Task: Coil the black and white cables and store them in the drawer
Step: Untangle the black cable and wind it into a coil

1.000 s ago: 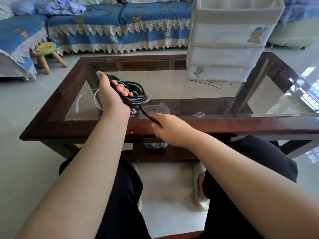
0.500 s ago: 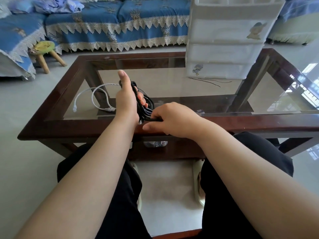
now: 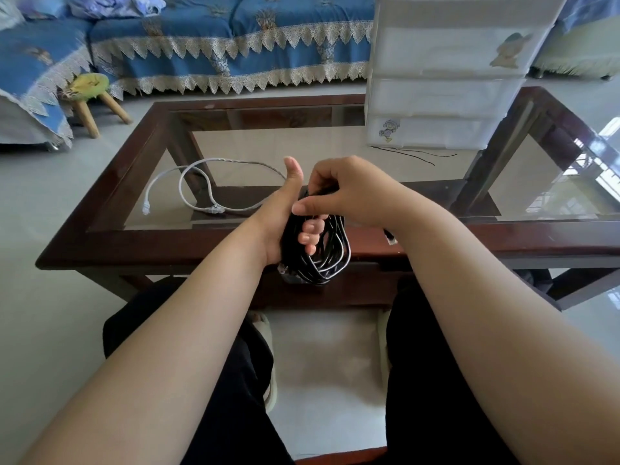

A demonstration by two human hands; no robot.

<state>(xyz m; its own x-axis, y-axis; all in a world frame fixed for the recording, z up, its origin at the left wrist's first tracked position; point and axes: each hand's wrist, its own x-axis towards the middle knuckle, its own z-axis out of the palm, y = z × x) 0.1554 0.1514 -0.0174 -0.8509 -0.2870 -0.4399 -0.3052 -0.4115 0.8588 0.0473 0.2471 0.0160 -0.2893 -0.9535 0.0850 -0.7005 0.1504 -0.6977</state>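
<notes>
- Glossy black coiled cable (image 3: 330,256), smooth sheath, in the left hand (image 3: 280,219).
- Dark polished wooden bench (image 3: 141,243), clear glass top, beneath the hand.

Home living room. Sofa (image 3: 231,38) along far side wore blue cover with cream lace fringe; crumpled clothes (image 3: 110,1) lay on it. Small wooden stool (image 3: 92,95) with yellow-green seat stood on pale glossy tile floor (image 3: 40,203). Dark wood coffee table (image 3: 208,243) had glass top; white plastic drawer unit (image 3: 446,78) with cartoon stickers stood on it.
</notes>
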